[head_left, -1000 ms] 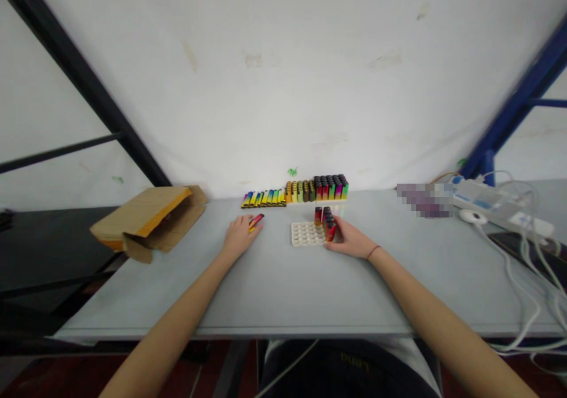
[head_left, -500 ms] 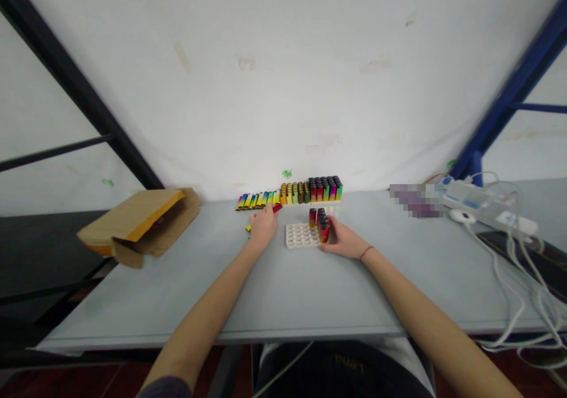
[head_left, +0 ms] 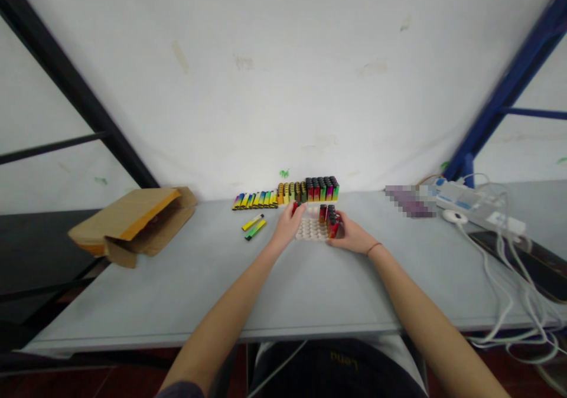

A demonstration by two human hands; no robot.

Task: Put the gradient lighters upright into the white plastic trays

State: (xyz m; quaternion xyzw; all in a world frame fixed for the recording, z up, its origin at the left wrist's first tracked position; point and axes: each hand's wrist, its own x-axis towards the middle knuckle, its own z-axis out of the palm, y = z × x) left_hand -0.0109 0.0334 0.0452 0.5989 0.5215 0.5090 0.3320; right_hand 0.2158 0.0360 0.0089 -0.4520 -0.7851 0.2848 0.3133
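A white tray (head_left: 312, 230) with rows of round hollows lies on the table, with several upright red and black sticks (head_left: 333, 227), which look like lighters, at its right side. My right hand (head_left: 354, 235) curves around the tray's right end, thumb at the near corner, fingers behind the red lighters. Over the tray's left end, my left hand (head_left: 287, 228) pinches a red lighter (head_left: 295, 207), mostly hidden by the fingers. A yellow lighter (head_left: 252, 222) and a green one (head_left: 256, 230) lie loose left of that hand.
By the wall lies a row of yellow and blue lighters (head_left: 254, 200), beside filled trays of upright ones (head_left: 322, 190). A torn cardboard box (head_left: 128, 218) sits at left. White cables (head_left: 500, 268), a power strip (head_left: 482, 200) and a dark phone-like slab (head_left: 527, 262) occupy the right.
My left hand has moved right with the red lighter, from near the lying row to the tray's left end, uncovering the two loose lighters. My right hand stays at the tray.
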